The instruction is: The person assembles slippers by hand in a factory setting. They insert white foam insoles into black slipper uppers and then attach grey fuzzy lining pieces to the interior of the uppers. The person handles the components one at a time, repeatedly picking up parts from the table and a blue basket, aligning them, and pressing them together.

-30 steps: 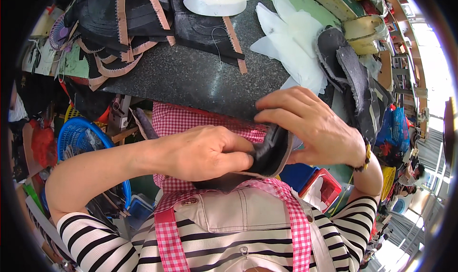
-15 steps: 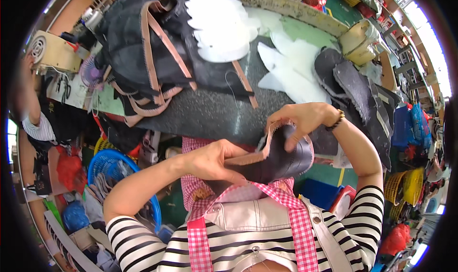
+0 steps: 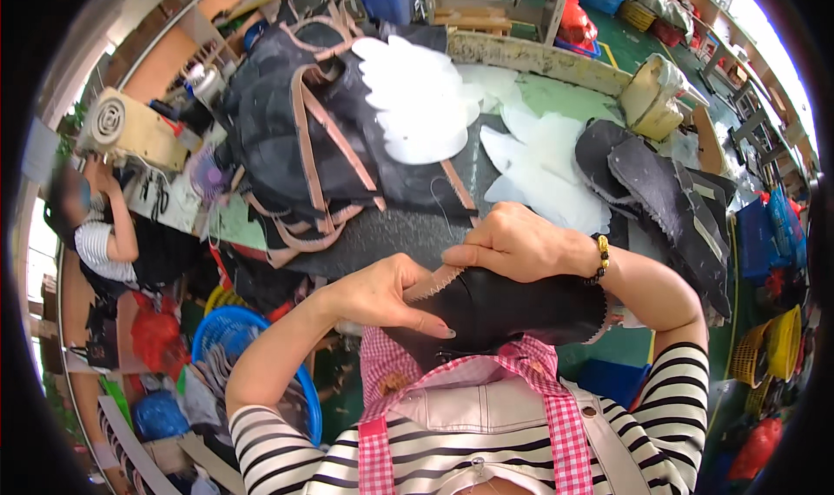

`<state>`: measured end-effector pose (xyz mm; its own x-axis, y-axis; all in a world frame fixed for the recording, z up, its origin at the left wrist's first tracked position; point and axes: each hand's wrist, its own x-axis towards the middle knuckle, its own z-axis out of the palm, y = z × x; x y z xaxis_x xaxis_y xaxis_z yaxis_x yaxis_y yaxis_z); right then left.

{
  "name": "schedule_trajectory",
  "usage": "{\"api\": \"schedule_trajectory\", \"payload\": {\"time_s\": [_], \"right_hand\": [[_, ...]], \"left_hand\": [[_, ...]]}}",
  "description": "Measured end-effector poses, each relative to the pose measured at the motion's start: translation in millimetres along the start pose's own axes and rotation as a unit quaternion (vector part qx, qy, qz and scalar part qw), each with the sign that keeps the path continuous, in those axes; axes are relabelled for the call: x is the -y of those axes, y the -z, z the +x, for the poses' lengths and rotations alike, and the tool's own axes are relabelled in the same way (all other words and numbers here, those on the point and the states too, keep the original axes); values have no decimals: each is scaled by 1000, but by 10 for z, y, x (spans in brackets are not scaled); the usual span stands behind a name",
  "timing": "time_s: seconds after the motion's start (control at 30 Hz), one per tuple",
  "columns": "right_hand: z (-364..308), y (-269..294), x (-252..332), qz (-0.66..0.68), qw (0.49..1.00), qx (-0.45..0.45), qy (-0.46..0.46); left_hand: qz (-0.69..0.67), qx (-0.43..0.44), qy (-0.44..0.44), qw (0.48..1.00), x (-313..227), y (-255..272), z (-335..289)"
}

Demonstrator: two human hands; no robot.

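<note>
Over my lap I hold a black leather-like piece [image 3: 521, 308], curved like part of a shoe or boot upper, with a tan zigzag-edged border. My left hand [image 3: 391, 297] pinches its left end, the thumb on the near side. At its top edge, my right hand [image 3: 512, 245] is closed, thumb and fingers pressed on the border. What lies under those right fingers is hidden. Just beyond, on the worktable [image 3: 408, 232], rests a heap of similar black pieces [image 3: 278, 130] with tan strips. White wing-shaped sheets [image 3: 417, 104] lie on and beside that heap.
Dark grey cut pieces [image 3: 651, 182] lie at the table's right. A blue basket [image 3: 314, 399] holding cloth stands at my left. Further left, a person [image 3: 109, 234] sits at a beige machine [image 3: 135, 130]. Yellow baskets [image 3: 769, 347] are at the far right.
The black piece has turned so its dark outer face shows broadly and its inside is hidden. My right hand has rolled over the top edge, knuckles up. The whole view has shifted.
</note>
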<state>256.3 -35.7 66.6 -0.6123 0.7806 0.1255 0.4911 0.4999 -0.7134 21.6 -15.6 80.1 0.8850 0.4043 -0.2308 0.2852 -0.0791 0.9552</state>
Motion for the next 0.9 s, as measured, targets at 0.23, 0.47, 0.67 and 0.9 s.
{"api": "schedule_trajectory", "payload": {"time_s": [0.23,0.47,0.67,0.9], "right_hand": [[106,249,246,-36,997,-53,-35],[-172,567,24,194,980,10,-28],[-419,610,461,185,982,8,-26],[-560,950,627,234,966,-31,104]], "left_hand": [[-47,-198,-123,971,-317,-242,224],[34,-192,-78,978,-426,-244,-102],[26,-166,-95,981,-574,-197,-36],[53,-88,-193,976,-1070,-62,64]]}}
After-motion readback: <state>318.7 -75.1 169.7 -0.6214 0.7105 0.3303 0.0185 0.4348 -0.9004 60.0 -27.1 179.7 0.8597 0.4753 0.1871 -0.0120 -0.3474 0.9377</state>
